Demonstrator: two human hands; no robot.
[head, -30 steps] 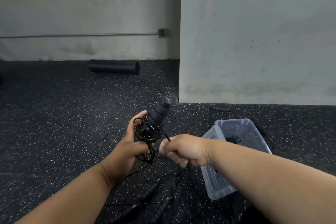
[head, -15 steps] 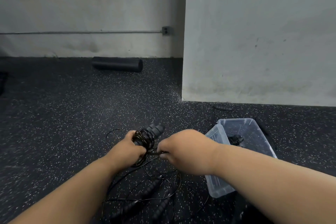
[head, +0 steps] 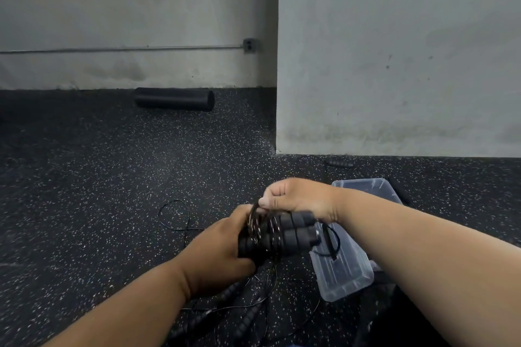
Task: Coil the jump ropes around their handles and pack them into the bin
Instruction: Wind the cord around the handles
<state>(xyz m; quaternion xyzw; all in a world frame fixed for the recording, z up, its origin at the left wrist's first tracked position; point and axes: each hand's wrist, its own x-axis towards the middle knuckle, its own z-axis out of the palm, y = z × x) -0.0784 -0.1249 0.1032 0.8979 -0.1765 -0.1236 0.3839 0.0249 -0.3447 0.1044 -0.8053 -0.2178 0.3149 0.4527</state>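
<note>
My left hand [head: 218, 251] grips a pair of black ribbed jump rope handles [head: 293, 234] lying side by side, pointing right, with thin black cord coiled around them [head: 258, 224]. My right hand [head: 296, 196] sits just above the bundle and pinches the cord at its top. A short loop of cord [head: 331, 242] hangs off the handles' right end. The clear plastic bin [head: 342, 273] stands on the floor right of the bundle, partly behind my right forearm. More loose black handles and cord [head: 242, 315] lie on the floor below my hands.
Speckled black rubber floor. A black foam roller [head: 174, 98] lies by the far wall. One stray black handle [head: 339, 163] rests at the foot of the right-hand wall. A loop of thin cord [head: 174, 214] lies on the floor to the left.
The bundle turned from upright to lying sideways, now pointing right. My right hand rose from beside the bundle to above it, still holding the cord.
</note>
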